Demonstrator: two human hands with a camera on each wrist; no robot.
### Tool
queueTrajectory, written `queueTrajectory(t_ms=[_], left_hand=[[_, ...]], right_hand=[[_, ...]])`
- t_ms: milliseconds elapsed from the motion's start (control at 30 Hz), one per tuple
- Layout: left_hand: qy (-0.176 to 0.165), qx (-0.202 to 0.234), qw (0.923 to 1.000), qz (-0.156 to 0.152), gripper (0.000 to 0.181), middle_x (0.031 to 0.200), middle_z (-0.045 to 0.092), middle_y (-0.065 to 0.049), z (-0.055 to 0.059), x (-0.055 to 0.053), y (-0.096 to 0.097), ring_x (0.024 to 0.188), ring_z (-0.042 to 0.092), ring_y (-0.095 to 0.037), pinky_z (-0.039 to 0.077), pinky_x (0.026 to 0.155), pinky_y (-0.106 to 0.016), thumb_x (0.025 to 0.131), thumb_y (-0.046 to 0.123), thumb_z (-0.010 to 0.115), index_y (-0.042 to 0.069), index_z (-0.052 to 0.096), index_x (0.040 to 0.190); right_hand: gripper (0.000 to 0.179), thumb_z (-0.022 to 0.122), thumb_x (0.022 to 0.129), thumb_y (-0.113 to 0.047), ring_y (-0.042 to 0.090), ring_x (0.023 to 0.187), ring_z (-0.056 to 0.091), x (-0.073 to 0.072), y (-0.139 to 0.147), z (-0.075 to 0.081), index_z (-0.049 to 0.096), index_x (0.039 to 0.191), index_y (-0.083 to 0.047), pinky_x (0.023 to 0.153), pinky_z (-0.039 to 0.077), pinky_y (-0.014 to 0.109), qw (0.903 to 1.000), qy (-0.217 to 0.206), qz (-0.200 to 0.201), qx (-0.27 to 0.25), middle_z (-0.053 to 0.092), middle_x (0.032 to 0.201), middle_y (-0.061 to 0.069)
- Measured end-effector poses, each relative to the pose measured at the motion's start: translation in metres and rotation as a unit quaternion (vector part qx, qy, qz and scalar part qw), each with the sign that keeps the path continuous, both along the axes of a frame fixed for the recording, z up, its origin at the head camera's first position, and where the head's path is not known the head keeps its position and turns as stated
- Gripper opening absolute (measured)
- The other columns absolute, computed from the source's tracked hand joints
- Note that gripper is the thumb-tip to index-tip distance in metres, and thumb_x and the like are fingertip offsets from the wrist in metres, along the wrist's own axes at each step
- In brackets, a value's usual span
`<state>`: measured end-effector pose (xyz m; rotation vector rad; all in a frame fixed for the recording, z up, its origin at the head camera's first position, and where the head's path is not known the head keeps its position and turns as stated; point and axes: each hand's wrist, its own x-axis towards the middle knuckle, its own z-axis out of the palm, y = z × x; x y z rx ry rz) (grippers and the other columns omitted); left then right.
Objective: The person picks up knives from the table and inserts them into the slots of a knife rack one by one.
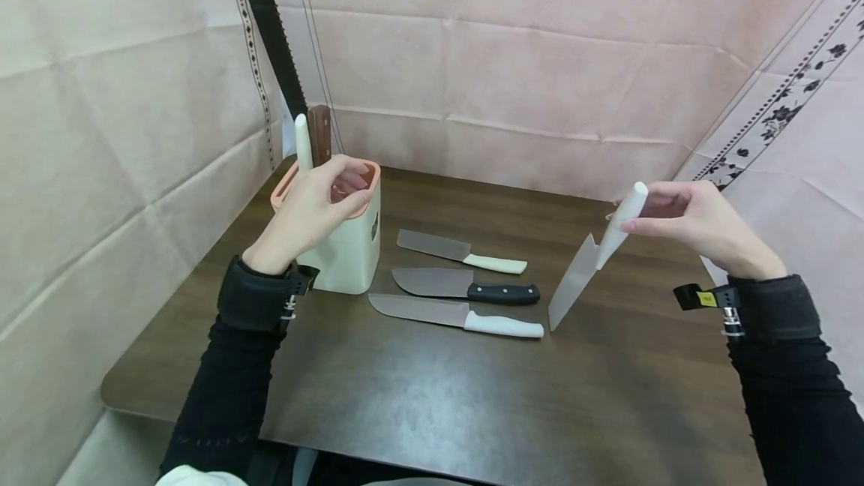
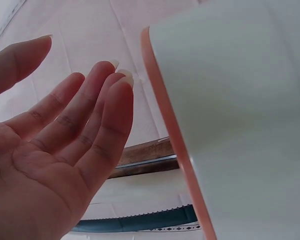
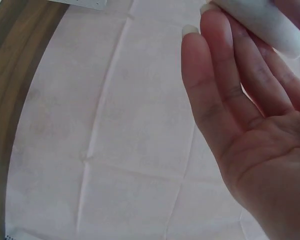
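My right hand (image 1: 705, 227) pinches the white handle of a wide-bladed kitchen knife (image 1: 574, 282), whose blade slants down toward the table. In the right wrist view, part of that handle (image 3: 262, 22) shows against the fingers. My left hand (image 1: 307, 208) holds nothing; its loosely bent fingers are above the pale green knife holder (image 1: 340, 265) with a pinkish rim. Out of the holder stick a white knife handle (image 1: 303, 142) and a brown wooden one (image 1: 319, 135). The left wrist view shows the fingers beside the holder's rim (image 2: 175, 135).
On the brown table (image 1: 418, 388) lie a small cream-handled knife (image 1: 439, 244), a black-handled knife (image 1: 435, 283) and a longer white-handled knife (image 1: 421, 310), side by side. Pale curtains (image 1: 506, 88) enclose the table's back and sides.
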<state>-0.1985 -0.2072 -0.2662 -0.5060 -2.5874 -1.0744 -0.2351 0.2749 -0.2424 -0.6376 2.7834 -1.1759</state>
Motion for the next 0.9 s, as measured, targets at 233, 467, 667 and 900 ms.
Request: queueTrajectory(t_ms=[233,467,667,900], left_hand=[[-0.005,0.005,0.9999,-0.014,0.033,0.111,0.065,-0.016,0.0,-0.003,0.004,0.101,0.061,-0.025,0.05,0.087,-0.04,0.094,0.014,0.061,0.004,0.056,0.125],[0.0,0.001,0.9999,-0.016,0.035,0.113,0.065,-0.018,-0.003,-0.005,0.009,0.1,0.061,-0.026,0.051,0.087,-0.041,0.093,0.015,0.063,0.002,0.055,0.125],[-0.004,-0.007,0.9999,-0.012,0.035,0.114,0.065,-0.016,-0.004,-0.005,0.013,0.1,0.061,-0.027,0.051,0.089,-0.041,0.093,0.017,0.063,0.002,0.056,0.124],[-0.011,-0.008,0.9997,-0.017,0.033,0.116,0.065,-0.016,-0.006,-0.009,0.018,0.102,0.061,-0.027,0.05,0.091,-0.042,0.094,0.018,0.062,0.003,0.056,0.123]], right_hand=[[0.031,0.074,0.086,-0.02,0.005,0.089,0.069,-0.006,-0.014,0.006,0.068,0.114,-0.009,0.077,0.051,0.015,0.9998,0.015,-0.009,-0.005,0.076,0.094,-0.006],[0.03,0.074,0.085,-0.021,0.002,0.088,0.069,-0.011,-0.028,0.013,0.069,0.112,-0.01,0.076,0.051,0.015,0.9994,0.033,0.0,-0.006,0.075,0.092,-0.007],[0.028,0.074,0.085,-0.021,0.001,0.089,0.068,-0.015,-0.042,0.017,0.068,0.11,-0.009,0.076,0.052,0.016,0.9991,0.029,0.009,-0.029,0.075,0.093,-0.008],[0.029,0.074,0.086,-0.023,0.005,0.092,0.067,-0.021,-0.057,0.018,0.068,0.11,-0.008,0.078,0.052,0.017,0.9984,0.024,0.022,-0.047,0.075,0.095,-0.003]])
